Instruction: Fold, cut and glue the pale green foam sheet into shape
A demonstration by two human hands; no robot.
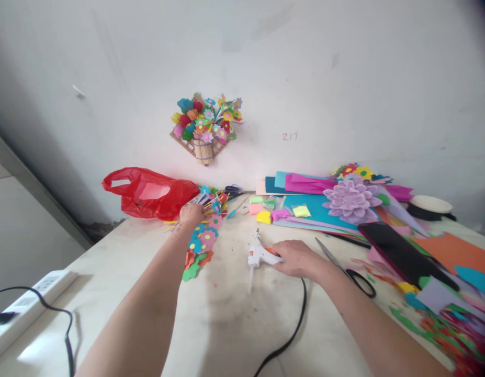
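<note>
My left hand (190, 214) reaches far forward to a bunch of coloured paper flowers on sticks (213, 200) beside a red plastic bag (151, 198); its fingers curl down onto the sticks. My right hand (297, 258) lies on the table with its fingers wrapped round the handle of a white glue gun (258, 255), whose black cord (293, 330) runs toward me. Flat foam flower cutouts (201, 248) lie between my hands.
Scissors (344, 267) lie right of the glue gun. Farther right are a dark phone (399, 251), a stack of coloured foam sheets (305, 196) with a purple paper flower (351, 200), and scraps. A flower craft (206, 125) hangs on the wall. A power strip (26, 303) sits at left.
</note>
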